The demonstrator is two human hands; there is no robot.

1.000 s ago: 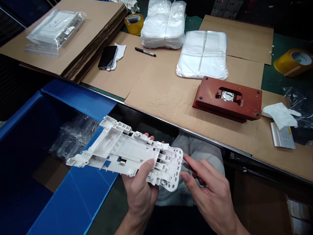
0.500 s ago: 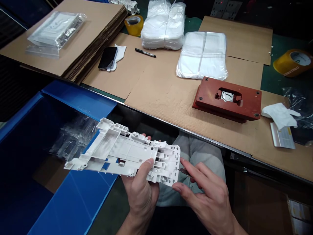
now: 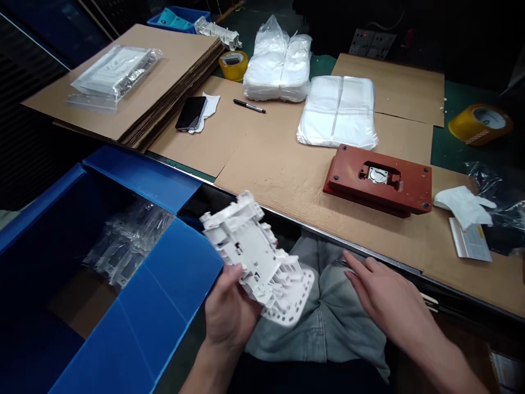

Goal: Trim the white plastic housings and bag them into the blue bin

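White part [image 3: 257, 253]: mid-frame, unbagged, prob not done
Left hand [image 3: 230, 309]: snug round its side
Right hand [image 3: 381, 293]: pinching thin tool [image 3: 342, 263], off the part
Blue bin [image 3: 139, 306]: lower left, bagged pieces [image 3: 125, 241] already in

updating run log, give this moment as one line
left hand: holds white frame | right hand: holds slim tool, apart from frame | red block: on cardboard

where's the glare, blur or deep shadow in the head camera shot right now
Head view: glints on the clear plastic bag on the brown cardboard stack; head view: the white moulded plastic frame looks slightly soft; head view: deep shadow inside the blue open box, and the thin dark tool at the right hand is too dim to make out clearly.
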